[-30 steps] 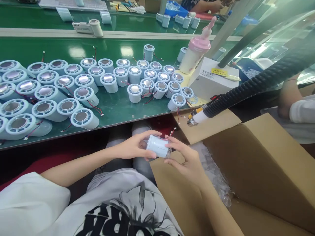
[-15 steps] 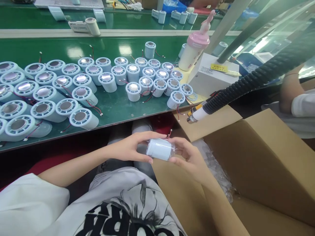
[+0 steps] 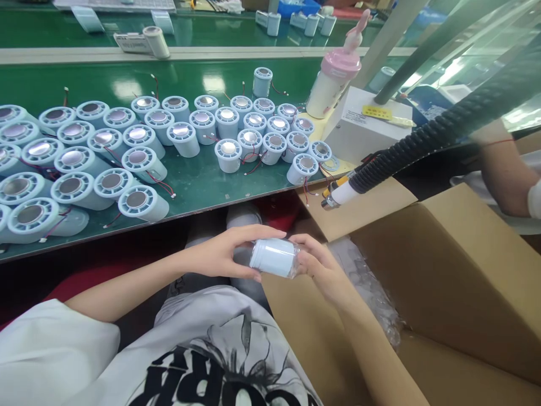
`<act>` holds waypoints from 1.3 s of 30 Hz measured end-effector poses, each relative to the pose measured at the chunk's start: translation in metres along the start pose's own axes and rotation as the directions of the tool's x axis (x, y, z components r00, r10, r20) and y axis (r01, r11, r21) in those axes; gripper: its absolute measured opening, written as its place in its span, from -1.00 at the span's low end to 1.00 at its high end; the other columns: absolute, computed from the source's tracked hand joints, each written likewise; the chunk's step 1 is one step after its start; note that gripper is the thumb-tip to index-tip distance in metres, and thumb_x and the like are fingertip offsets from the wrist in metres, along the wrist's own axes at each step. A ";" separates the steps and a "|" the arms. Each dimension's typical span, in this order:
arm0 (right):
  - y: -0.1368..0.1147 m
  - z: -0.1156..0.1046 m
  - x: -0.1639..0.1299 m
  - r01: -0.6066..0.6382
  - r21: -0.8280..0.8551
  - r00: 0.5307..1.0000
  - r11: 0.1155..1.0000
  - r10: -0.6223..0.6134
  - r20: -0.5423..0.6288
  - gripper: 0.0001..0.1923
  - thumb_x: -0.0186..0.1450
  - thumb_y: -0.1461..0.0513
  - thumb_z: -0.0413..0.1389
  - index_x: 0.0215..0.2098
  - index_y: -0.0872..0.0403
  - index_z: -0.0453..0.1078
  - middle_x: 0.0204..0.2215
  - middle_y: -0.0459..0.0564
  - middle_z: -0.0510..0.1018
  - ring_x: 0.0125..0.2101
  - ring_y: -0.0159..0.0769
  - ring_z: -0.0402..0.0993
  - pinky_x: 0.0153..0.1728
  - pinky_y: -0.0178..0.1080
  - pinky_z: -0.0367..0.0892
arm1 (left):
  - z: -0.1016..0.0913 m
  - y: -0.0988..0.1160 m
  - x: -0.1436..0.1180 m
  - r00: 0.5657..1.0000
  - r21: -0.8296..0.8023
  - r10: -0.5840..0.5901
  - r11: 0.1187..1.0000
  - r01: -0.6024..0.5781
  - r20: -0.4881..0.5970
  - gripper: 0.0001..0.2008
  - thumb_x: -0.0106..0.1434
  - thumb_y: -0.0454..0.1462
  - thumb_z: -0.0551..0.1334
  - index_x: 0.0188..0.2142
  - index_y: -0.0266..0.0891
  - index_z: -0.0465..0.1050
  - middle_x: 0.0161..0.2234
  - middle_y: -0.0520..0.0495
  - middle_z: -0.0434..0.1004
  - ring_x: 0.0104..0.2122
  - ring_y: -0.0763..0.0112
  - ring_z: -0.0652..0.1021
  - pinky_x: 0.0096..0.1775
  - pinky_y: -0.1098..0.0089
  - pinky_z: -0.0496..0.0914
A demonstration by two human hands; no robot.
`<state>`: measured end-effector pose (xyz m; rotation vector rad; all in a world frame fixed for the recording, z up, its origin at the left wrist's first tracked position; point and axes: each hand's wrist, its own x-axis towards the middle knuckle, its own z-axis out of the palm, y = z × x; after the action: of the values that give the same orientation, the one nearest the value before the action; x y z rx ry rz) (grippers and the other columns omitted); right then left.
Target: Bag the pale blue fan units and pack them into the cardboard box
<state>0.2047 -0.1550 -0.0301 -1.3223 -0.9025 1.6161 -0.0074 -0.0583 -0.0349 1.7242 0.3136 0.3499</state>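
**Two hands, one pale blue cylinder held over the lap**

Both hands closed around a pale blue cylinder [image 3: 273, 257] lying on its side, below the table edge and beside an open cardboard box [image 3: 443, 270]. Left hand [image 3: 222, 254] gripping one end, fingers curled over the top. Right hand [image 3: 323, 268] cupping the other end, fingers wrapped narrowly. Dozens of matching cylinders [image 3: 139, 141] standing on the green table [image 3: 198, 186]. Pink-capped bottle [image 3: 333, 82] and black ribbed hose [image 3: 422, 141] to the right.

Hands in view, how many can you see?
2: the left hand and right hand grip the pale cylinder over the lap; a co-worker's arm at right may hide another.
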 end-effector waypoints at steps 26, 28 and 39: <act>0.016 0.011 -0.002 0.140 -0.243 0.984 0.960 -0.162 -0.071 -0.68 0.36 0.04 -0.10 -0.13 0.08 0.30 -0.19 0.14 0.55 -0.31 -0.21 0.55 -0.35 -0.17 0.49 | 0.007 0.002 0.000 0.989 -0.125 -0.112 0.987 0.100 -0.095 -0.41 0.14 -0.26 0.33 0.16 -0.06 0.24 0.10 -0.16 0.32 0.01 0.23 0.45 -0.07 0.34 0.46; 0.019 0.007 -0.004 0.446 -0.482 0.856 0.754 -0.517 -0.016 -0.66 0.31 0.25 0.03 0.05 -0.02 0.19 0.16 0.13 0.31 0.07 -0.13 0.36 0.01 -0.02 0.37 | 0.007 0.006 0.000 0.981 -0.170 -0.174 0.973 0.158 -0.083 -0.40 0.15 -0.23 0.33 0.17 -0.08 0.22 0.07 -0.16 0.36 -0.03 0.24 0.49 -0.11 0.34 0.47; 0.021 -0.004 -0.009 0.301 -0.125 0.954 0.946 -0.298 0.037 -0.52 0.18 0.09 0.24 0.07 -0.11 0.35 -0.01 0.00 0.50 -0.10 -0.16 0.50 -0.13 -0.16 0.47 | -0.001 0.009 0.000 0.996 -0.177 -0.083 0.980 0.089 0.043 -0.31 0.18 -0.29 0.30 0.26 -0.04 0.11 0.22 -0.20 0.21 0.13 0.15 0.38 0.06 0.24 0.38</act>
<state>0.2065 -0.1719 -0.0469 -1.1908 -1.1752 1.3539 -0.0077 -0.0585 -0.0260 1.5337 0.3200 0.2753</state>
